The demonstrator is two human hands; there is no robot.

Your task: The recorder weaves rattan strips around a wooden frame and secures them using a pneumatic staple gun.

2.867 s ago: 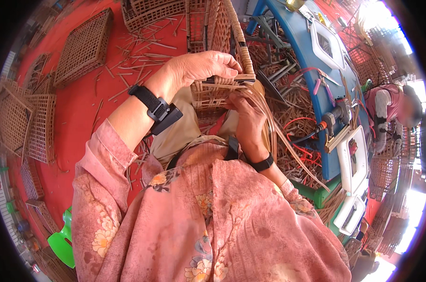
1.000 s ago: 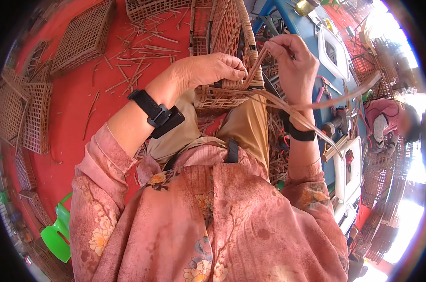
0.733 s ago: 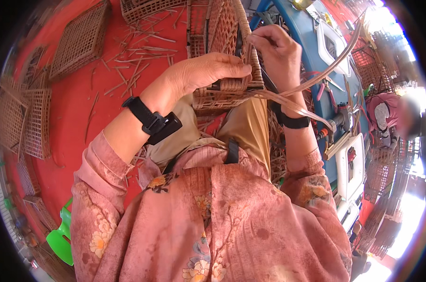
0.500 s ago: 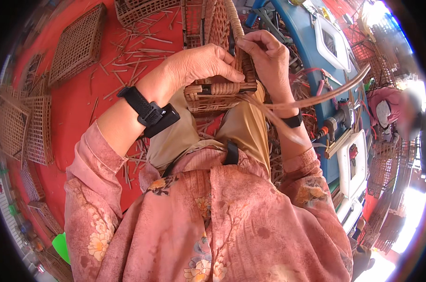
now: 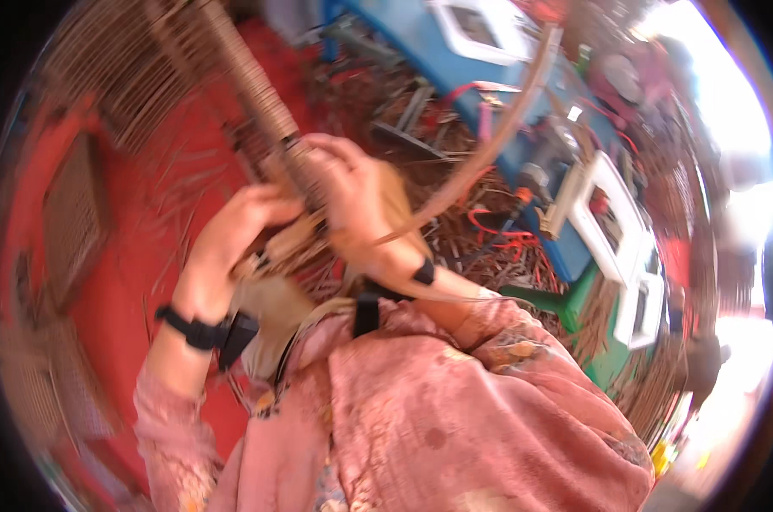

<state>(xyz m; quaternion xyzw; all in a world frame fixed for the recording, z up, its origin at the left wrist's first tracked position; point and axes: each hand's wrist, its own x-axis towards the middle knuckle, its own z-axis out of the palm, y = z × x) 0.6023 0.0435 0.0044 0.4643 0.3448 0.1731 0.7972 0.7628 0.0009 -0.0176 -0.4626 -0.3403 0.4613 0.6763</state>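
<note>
A wicker basket with a long cane-wrapped handle (image 5: pixel 254 81) slants from the upper left down to my lap. My right hand (image 5: pixel 357 205) is closed around the lower end of that handle, its fingers bent over it. On the basket's left side my left hand (image 5: pixel 246 226) curls its fingers against the frame, just above the near wrapped corner (image 5: pixel 288 243). A long, flat cane strip (image 5: pixel 493 141) passes by my right hand and arcs up to the right. Motion blur hides the fingertips and the fine weave.
Cane scraps litter the red floor (image 5: pixel 148 235). To the right, a blue table (image 5: pixel 412 26) carries white frames (image 5: pixel 604 209), pliers (image 5: pixel 486 107) and a power drill (image 5: pixel 536 175). A green stool (image 5: pixel 566 303) stands below it. Woven panels (image 5: pixel 79 222) lie on the left.
The basket has swung round, its handle now leaning to the upper left. My right hand has moved left and down onto the handle; my left hand has lowered to the basket's side. The view has turned.
</note>
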